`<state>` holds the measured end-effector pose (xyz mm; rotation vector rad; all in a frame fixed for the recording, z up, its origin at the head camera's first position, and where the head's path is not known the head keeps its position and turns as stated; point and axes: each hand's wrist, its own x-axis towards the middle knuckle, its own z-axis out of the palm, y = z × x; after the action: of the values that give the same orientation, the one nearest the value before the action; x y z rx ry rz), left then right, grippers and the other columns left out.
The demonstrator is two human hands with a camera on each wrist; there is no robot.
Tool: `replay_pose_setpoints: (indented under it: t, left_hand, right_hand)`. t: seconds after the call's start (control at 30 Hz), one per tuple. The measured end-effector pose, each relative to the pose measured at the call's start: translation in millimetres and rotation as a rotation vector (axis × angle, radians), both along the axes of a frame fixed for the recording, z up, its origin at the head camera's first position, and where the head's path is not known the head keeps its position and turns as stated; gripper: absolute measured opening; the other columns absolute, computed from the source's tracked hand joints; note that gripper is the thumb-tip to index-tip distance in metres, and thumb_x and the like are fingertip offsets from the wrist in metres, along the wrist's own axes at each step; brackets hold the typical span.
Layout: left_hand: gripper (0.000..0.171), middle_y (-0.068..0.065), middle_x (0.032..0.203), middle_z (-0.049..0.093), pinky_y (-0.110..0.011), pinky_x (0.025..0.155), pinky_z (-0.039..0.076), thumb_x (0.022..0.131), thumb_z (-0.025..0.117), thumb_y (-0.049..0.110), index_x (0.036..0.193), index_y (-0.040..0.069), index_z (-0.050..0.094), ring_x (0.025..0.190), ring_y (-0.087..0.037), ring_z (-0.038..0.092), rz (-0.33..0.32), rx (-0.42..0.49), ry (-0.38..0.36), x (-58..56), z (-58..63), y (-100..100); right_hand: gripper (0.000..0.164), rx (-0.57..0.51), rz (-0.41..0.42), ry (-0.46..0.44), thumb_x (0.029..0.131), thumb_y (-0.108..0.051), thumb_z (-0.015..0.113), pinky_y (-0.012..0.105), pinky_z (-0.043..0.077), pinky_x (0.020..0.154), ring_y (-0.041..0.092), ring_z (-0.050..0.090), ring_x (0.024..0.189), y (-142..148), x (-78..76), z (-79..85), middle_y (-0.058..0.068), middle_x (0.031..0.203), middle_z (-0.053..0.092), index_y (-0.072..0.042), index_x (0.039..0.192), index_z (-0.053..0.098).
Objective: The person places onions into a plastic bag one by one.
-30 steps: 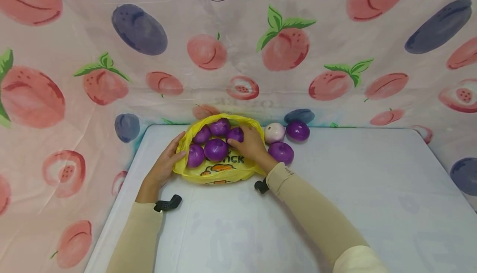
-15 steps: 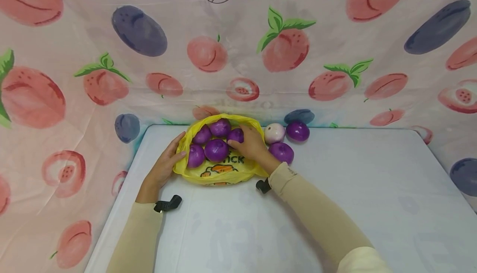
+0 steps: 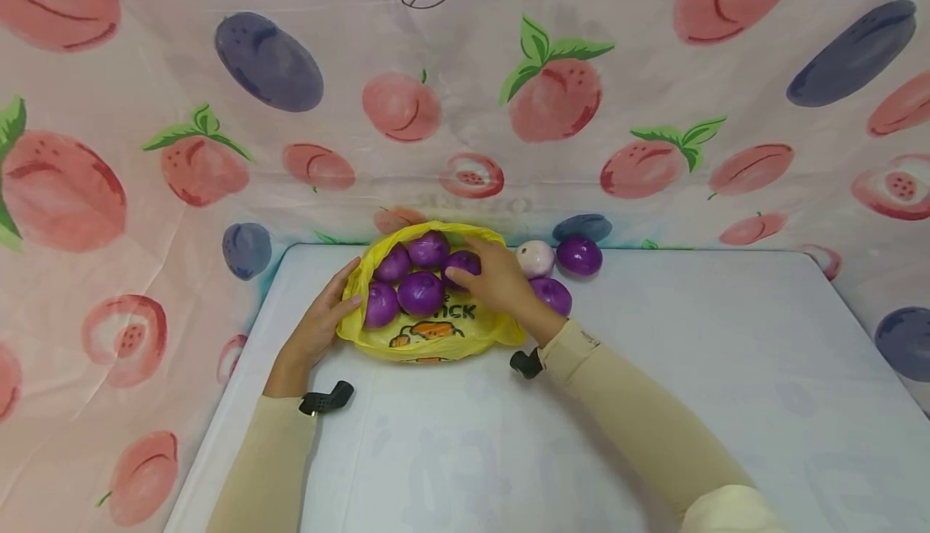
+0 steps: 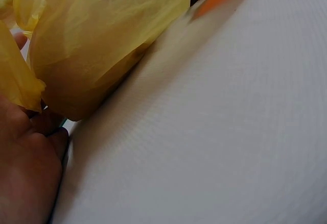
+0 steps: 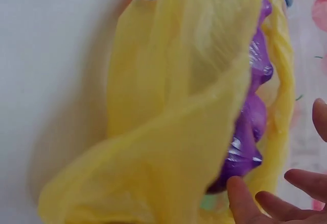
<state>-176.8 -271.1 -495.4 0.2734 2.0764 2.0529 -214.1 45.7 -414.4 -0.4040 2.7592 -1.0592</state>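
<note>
A yellow plastic bag (image 3: pixel 407 347) lies on the table with its mouth facing up and several purple onions (image 3: pixel 421 294) showing inside. My left hand (image 3: pixel 320 323) grips the bag's left rim; in the left wrist view a fold of the bag hides part of the fingers. At the right of the mouth, my right hand (image 3: pixel 501 279) reaches over the rim beside the rightmost onion (image 3: pixel 462 270). Its fingers are spread in the right wrist view, one fingertip (image 5: pixel 237 188) close against a purple onion (image 5: pixel 240 155); whether it touches is unclear.
Right of the bag sit a whitish onion (image 3: pixel 536 258) and two purple onions, one at the back (image 3: pixel 579 256) and one partly behind my right hand (image 3: pixel 554 295). A fruit-print cloth (image 3: pixel 654 73) rises behind the white table (image 3: pixel 726 355).
My right hand has eased slightly to the right, its fingers loosening from the rightmost onion, which stays in the bag. My left hand has kept its place.
</note>
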Motion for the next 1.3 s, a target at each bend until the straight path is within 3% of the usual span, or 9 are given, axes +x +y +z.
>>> replay_pose_setpoints:
  t: [0.2, 0.37, 0.6, 0.9, 1.1, 1.3]
  left_hand:
    - [0.067, -0.004, 0.172, 0.014, -0.009, 0.107, 0.038, 0.106, 0.053, 0.018, 0.164, 0.028, 0.022, 0.157, -0.026, 0.016, 0.006, -0.009, 0.000, 0.2, 0.2, 0]
    - [0.068, -0.004, 0.172, 0.013, -0.009, 0.107, 0.039, 0.105, 0.053, 0.018, 0.164, 0.028, 0.022, 0.157, -0.027, 0.016, 0.010, -0.011, -0.008, 0.1, 0.1, 0]
    - [0.068, -0.004, 0.172, 0.013, -0.010, 0.106, 0.039, 0.105, 0.054, 0.019, 0.164, 0.029, 0.022, 0.157, -0.027, 0.016, 0.011, -0.012, -0.010, -0.2, -1.4, -1]
    - [0.067, -0.003, 0.172, 0.014, -0.009, 0.107, 0.039, 0.105, 0.054, 0.019, 0.164, 0.029, 0.023, 0.157, -0.027, 0.016, 0.014, -0.023, -0.007, -0.7, -2.1, -2]
    - [0.068, -0.003, 0.172, 0.015, -0.009, 0.107, 0.038, 0.105, 0.054, 0.019, 0.164, 0.029, 0.023, 0.157, -0.027, 0.017, 0.009, -0.019, -0.006, -1.8, -3.1, -2]
    - [0.067, -0.002, 0.172, 0.015, -0.009, 0.106, 0.038, 0.105, 0.055, 0.020, 0.164, 0.030, 0.023, 0.157, -0.027, 0.017, 0.016, -0.034, -0.009, -2.1, -3.4, -2]
  right_hand:
    - [0.068, -0.023, 0.030, 0.049, 0.100, -0.050, 0.060, 0.052, 0.033, 0.122, 0.034, 0.041, 0.147, 11, 5.4, 11.9, 0.012, 0.155, 0.050, -0.011, 0.154, 0.046]
    - [0.063, -0.057, 0.013, 0.045, 0.100, -0.052, 0.059, 0.052, 0.043, 0.114, 0.036, 0.051, 0.139, 24, 8.7, 17.1, 0.011, 0.153, 0.053, -0.016, 0.151, 0.051]
    - [0.059, -0.060, -0.004, 0.090, 0.099, -0.051, 0.060, 0.053, 0.049, 0.108, 0.038, 0.059, 0.130, 44, 13.2, 21.8, 0.011, 0.147, 0.059, -0.013, 0.144, 0.058]
    - [0.057, -0.112, -0.009, 0.076, 0.097, -0.050, 0.065, 0.051, 0.057, 0.096, 0.035, 0.064, 0.126, 75, 16.5, 16.0, 0.012, 0.140, 0.064, -0.012, 0.141, 0.061]
    - [0.056, -0.060, -0.019, 0.095, 0.097, -0.051, 0.065, 0.053, 0.056, 0.097, 0.032, 0.066, 0.121, 96, 19.2, 9.7, 0.009, 0.138, 0.066, -0.015, 0.139, 0.063]
    - [0.054, -0.015, -0.036, 0.131, 0.096, -0.046, 0.068, 0.052, 0.057, 0.094, 0.033, 0.067, 0.116, 112, 20.9, 1.0, 0.011, 0.130, 0.070, -0.009, 0.136, 0.064]
